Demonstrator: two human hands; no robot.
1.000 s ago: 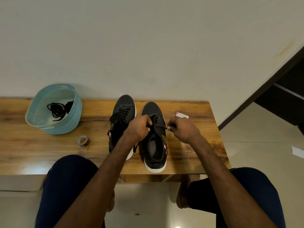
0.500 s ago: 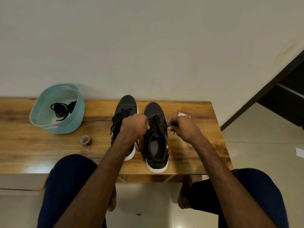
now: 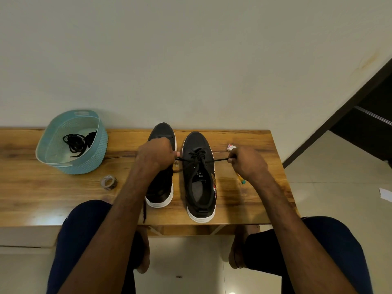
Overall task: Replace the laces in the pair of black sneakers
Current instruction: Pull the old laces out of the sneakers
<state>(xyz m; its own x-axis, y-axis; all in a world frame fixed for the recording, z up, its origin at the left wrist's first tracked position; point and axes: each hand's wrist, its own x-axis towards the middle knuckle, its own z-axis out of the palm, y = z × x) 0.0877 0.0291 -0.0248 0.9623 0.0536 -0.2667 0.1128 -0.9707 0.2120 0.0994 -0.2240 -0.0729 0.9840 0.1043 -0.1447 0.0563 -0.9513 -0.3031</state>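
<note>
One wooden table [image 3: 244, 204] carries everything, and the job on it looks about half done at best. Next in size, the blue basket [image 3: 93, 162] stands at the far left with a bundle of laces [image 3: 75, 143] coiled inside, well apart from the shoes. Whether those are old ones taken out or spares waiting, I cannot tell. Both black shoes stand side by side in the middle, toes to the wall. The right shoe [image 3: 199, 187] has a lace [image 3: 220, 160] crossed through its far eyelets, so its threading seems well advanced but not tied off. The left shoe [image 3: 162, 130] is mostly hidden under a forearm and its lacing cannot be judged. A loose lace [image 3: 144, 211] trails from beside its heel over the near edge, which suggests it is unfinished. The left hand [image 3: 156, 152] is curled and pinches one end of the lace just left of the right shoe. The right hand [image 3: 248, 164] pinches the other end out to the right, with the strand drawn taut across the shoe between them. Tightening this crossing seems the step in hand; more eyelets, a knot and probably the second shoe remain. A roll of tape [image 3: 109, 182] lies near the basket, a small box [image 3: 231, 147] sits just beyond the right hand, and a tiny yellow and green object [image 3: 242, 181] shows beside that wrist.
</note>
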